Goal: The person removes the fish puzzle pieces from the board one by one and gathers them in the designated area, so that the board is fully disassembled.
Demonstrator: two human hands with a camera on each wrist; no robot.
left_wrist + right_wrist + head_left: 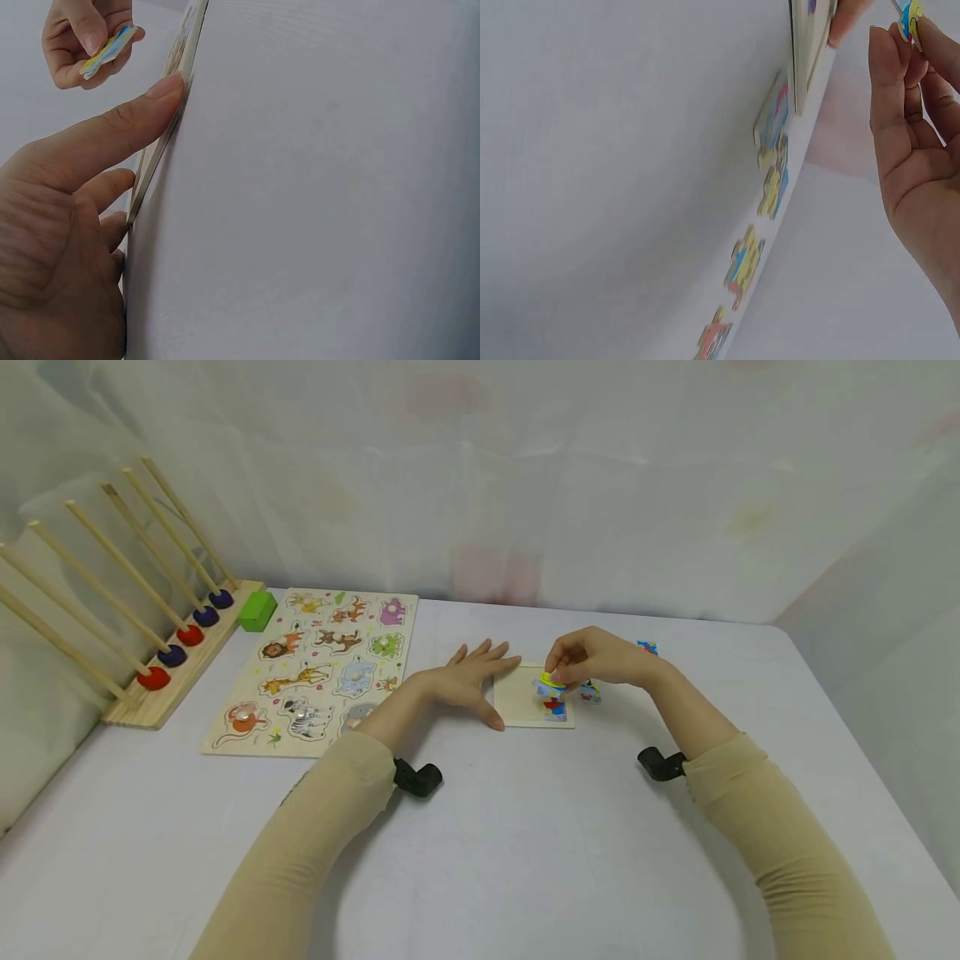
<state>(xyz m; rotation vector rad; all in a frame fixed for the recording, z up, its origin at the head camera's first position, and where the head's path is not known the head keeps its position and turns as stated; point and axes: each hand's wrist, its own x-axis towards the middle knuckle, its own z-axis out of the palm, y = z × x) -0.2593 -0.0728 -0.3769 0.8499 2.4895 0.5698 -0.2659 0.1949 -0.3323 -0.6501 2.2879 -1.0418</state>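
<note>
A small wooden puzzle tray (517,696) lies flat on the white table in the head view. My left hand (468,681) is spread at its left side, thumb and fingertips touching the tray's edge with the fingers straight. Just above the tray, my right hand (592,657) pinches a yellow and light-blue puzzle piece (551,683) between thumb and fingers. One red and blue piece (555,710) sits in the tray's lower right corner. The right wrist view shows the held piece (910,19) at the fingertips and several loose jigsaw pieces (744,262) lying on the table.
Left of the tray lies an animal peg puzzle board (322,672). Beyond it stands a wooden rack (150,706) with tall rods and red and blue beads, next to a green block (257,612). More loose pieces (591,693) lie right of the tray, partly behind my right hand.
</note>
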